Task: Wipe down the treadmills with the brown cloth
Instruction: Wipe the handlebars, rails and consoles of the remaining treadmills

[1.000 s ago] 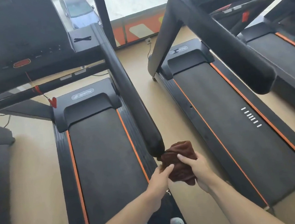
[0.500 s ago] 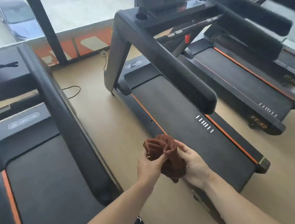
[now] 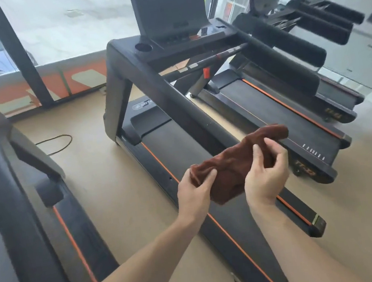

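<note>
From the head camera, the one view there is, the brown cloth (image 3: 234,170) is held in the air between both hands, above the running deck of the middle treadmill (image 3: 182,155) and just short of the lower end of its sloping left handrail (image 3: 191,117). It touches no part of the machine.

The left hand (image 3: 194,192) pinches the cloth's near-left end between thumb and fingers, which bunches the fabric into a small gathered knot there. The right hand (image 3: 265,175) grips the fabric further along, its fingers curled over the top edge, while the far corner sticks out free beyond that hand, toward the next treadmill (image 3: 282,116) on the far side of the middle one. Held at two separated spots like this, the cloth is drawn out lengthwise rather than balled up; my reading is that it is being opened or refolded to offer a fresh face before wiping, though motion blur on the fabric makes the exact fold hard to tell.

Both forearms reach toward the handrail, which suggests it is the surface to be wiped next.

On the near side of the middle treadmill, across a strip of tan floor (image 3: 105,173), stands another treadmill (image 3: 37,204), and a black cable (image 3: 58,143) loops on the floor between them.
</note>
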The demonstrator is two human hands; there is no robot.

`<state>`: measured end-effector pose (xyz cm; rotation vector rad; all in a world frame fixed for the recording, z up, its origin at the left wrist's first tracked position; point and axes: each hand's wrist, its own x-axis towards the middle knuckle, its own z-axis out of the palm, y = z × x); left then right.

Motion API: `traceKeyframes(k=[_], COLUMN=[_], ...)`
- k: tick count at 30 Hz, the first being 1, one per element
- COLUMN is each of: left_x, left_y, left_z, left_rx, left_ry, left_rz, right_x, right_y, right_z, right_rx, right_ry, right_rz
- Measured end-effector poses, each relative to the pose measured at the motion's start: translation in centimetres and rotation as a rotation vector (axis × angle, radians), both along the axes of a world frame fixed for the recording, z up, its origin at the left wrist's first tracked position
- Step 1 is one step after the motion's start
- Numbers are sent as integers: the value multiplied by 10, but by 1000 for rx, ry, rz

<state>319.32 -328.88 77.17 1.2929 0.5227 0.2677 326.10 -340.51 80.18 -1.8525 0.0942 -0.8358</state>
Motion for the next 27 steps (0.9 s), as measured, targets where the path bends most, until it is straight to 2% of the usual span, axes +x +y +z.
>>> traceKeyframes(k=[2, 3, 5, 6, 7, 8, 12, 17, 23, 27], left_x=[32, 48, 76, 87, 98, 108, 146, 171, 188, 202], left_y=[-1, 0, 1, 1, -1, -6, -51, -96, -97, -88], left_z=[-7, -14, -41, -55, -69, -83, -134, -165, -169, -168], left_rx=[-4, -1, 90, 169, 227, 264, 190, -45, -52, -144], left_ry=[65, 118, 179, 158, 112, 46, -234, -393, -410, -454], left_rz=[-40, -75, -131, -142, -143, -142, -76, 62, 118, 157], right_x=[46, 72, 116, 129, 138, 144, 169, 179, 208, 221], right_y=[-5, -7, -6, -3, -1, 0, -8, -13, -5, 13], right_z=[1, -5, -23, -33, -43, -52, -71, -74, -69, -69], right_rx=[-143, -282, -701, -918, -1082, -1168, -1166, -1146, -1171, -1232], right_ry=[45, 143, 535, 704, 782, 767, 543, 541, 537, 420], right_rz=[72, 154, 332, 385, 396, 371, 383, 533, 771, 852])
